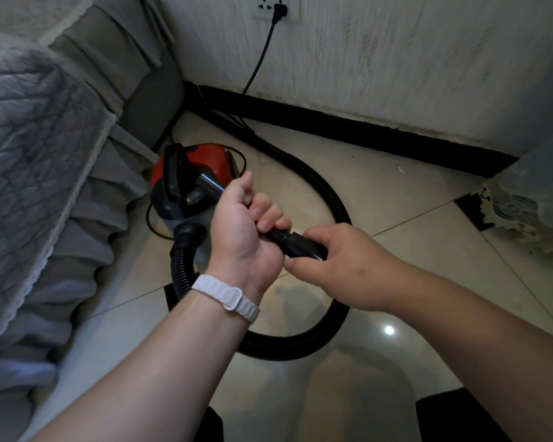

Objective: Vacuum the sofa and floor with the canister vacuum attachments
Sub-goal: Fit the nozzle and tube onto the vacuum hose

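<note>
Working over the floor (412,202) beside the sofa (29,138) skirting its left edge, canister vacuum (211,157) standing just past the hands, near the wall corner. Clenching the left hand (237,231) round a short black attachment tube (209,183), far end pointing up-left toward the canister. Wrapping the right hand (348,269) round the hose cuff (300,245), down-right on the same slanted axis, fists nearly touching. Probably mating or parting the two at the joint between the fists, both hands equally near. Leaving the hose (339,199) looping over the tiles rightward and back beneath the wrists.
</note>
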A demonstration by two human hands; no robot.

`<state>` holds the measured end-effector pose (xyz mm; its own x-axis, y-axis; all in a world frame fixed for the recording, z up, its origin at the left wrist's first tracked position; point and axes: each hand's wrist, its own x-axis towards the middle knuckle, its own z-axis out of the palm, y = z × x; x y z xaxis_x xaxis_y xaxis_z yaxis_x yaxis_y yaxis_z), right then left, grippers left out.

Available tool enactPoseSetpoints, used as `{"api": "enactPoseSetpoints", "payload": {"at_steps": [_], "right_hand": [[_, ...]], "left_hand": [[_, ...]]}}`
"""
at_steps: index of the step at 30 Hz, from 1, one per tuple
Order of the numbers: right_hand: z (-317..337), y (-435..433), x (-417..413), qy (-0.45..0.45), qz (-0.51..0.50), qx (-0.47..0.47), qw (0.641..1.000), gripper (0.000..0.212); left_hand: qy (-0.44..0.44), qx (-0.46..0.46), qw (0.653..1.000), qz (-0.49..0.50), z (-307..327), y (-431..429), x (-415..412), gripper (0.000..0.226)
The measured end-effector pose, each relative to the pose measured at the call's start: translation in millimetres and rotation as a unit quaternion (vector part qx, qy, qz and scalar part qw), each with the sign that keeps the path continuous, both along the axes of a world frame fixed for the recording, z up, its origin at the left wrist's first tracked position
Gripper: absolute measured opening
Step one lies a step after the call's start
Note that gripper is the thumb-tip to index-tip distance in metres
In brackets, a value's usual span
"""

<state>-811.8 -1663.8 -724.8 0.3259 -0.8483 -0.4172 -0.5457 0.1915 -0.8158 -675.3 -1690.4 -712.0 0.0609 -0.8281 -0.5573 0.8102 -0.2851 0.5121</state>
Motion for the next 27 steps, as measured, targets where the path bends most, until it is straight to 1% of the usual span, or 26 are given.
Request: {"api": "enactPoseSetpoints", "payload": {"at_steps": [2, 4, 6, 9, 12, 19, 24, 27], "right_hand": [[-1.6, 2.5, -0.6, -0.021, -0.010, 0.035, 0.999, 0.030], [-4.0, 5.3, -0.6, -0.052, -0.033, 0.068, 0.996, 0.028], [-6.2, 6.6, -1.4, -0.061, -0.043, 0.080, 0.994, 0.028], [-4.9, 8.3, -2.1, -0.023, -0.029, 0.054, 0.998, 0.031], [-5.8, 13.0, -1.7, -0.001, -0.039, 0.033, 0.999, 0.029], [-14.0, 9.9, 2.8, -0.027, -0.058, 0.053, 0.997, 0.028], [-10.9, -3.4, 1.6, -0.017, -0.027, 0.039, 0.999, 0.028], [-4.7, -17.2, -0.5, -0.016, -0.016, 0.023, 0.999, 0.029]], "left_hand": [[0.014, 0.006, 1.000, -0.007, -5.9, 4.0, -2.7, 0.040], [0.023, 0.011, 1.000, -0.018, -10.6, 6.2, -4.5, 0.040], [0.025, 0.015, 0.999, -0.023, -14.4, 6.8, -6.3, 0.039], [0.029, 0.015, 0.999, -0.023, -19.7, 8.0, -6.8, 0.038], [0.032, 0.016, 0.999, -0.041, -25.0, 10.9, -7.4, 0.038], [0.008, 0.017, 0.999, -0.034, -23.5, 5.6, -7.9, 0.039], [-0.024, 0.018, 0.999, -0.026, -14.3, -0.6, -7.2, 0.040], [-0.061, 0.006, 0.998, -0.028, -8.0, -3.1, -4.6, 0.033]]}}
